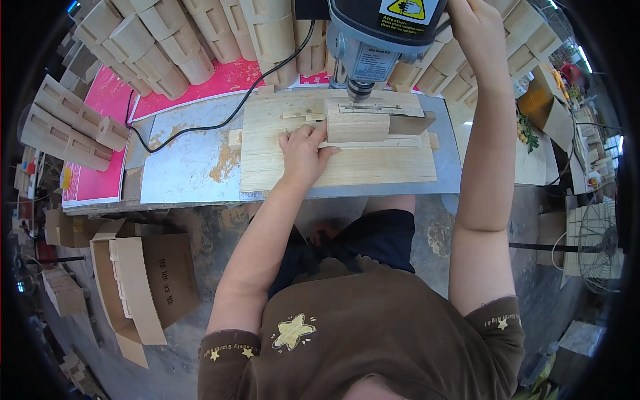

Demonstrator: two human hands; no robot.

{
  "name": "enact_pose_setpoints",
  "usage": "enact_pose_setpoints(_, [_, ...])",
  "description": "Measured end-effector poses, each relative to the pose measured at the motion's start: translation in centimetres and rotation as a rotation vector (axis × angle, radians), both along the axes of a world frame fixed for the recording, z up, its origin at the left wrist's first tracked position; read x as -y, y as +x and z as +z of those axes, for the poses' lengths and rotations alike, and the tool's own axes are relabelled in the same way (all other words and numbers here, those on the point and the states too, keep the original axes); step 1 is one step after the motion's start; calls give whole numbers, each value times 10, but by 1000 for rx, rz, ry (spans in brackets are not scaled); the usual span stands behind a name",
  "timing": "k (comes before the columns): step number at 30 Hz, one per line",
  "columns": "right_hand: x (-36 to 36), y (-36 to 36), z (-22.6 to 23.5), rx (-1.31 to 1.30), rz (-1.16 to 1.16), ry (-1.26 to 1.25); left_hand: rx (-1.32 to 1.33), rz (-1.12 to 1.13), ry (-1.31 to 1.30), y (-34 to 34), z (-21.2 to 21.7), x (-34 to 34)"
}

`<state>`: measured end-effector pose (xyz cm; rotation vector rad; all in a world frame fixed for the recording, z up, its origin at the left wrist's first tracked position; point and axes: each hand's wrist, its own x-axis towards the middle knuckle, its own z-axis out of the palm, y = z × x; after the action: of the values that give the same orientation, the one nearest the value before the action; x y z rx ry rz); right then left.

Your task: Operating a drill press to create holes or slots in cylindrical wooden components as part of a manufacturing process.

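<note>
My left hand [305, 152] lies flat on a wooden jig board [280, 175], its fingers pressed against the left end of a small wooden block [357, 125] that sits under the chuck [360, 90] of a bench drill press [383, 30]. My right hand [475, 27] is raised beside the drill head, closed around what seems to be its feed lever; the lever itself is mostly hidden. A dark wedge-shaped piece [410, 124] adjoins the block's right end.
The jig rests on a worn metal tabletop [190, 167]. Stacks of curved wooden parts [167, 47] crowd the back and left, on pink sheets [100, 100]. A black cable [220, 123] crosses the table. A cardboard box [143, 283] of wooden pieces stands on the floor at the left; a fan [600, 243] at the right.
</note>
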<state>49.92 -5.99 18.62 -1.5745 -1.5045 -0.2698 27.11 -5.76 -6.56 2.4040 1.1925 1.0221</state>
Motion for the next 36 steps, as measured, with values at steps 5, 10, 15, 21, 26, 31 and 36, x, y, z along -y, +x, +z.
enact_pose_setpoints(5, [61, -26, -48, -135, 151, 40, -29, 32, -29, -8, 0, 2])
enact_pose_setpoints(10, [77, -41, -115, -277, 167, 196, -20, 12, -1, -3, 0, 0])
enact_pose_setpoints(15, [52, -28, -183, -268, 355, 341, -40, 9, -38, -2, 3, 1])
enact_pose_setpoints(21, [54, -29, -180, -234, 333, 345, -27, 12, -8, -2, -1, 0])
enact_pose_setpoints(26, [48, -23, -94, -69, 211, 472, -31, 19, -20, -5, -2, 1])
enact_pose_setpoints(31, [-29, 1, -17, -135, 87, 162, -12, 24, -149, -7, 1, -2])
enact_pose_setpoints(36, [-34, 11, -17, -408, 171, -7, 57, 9, -324, 6, 16, -6])
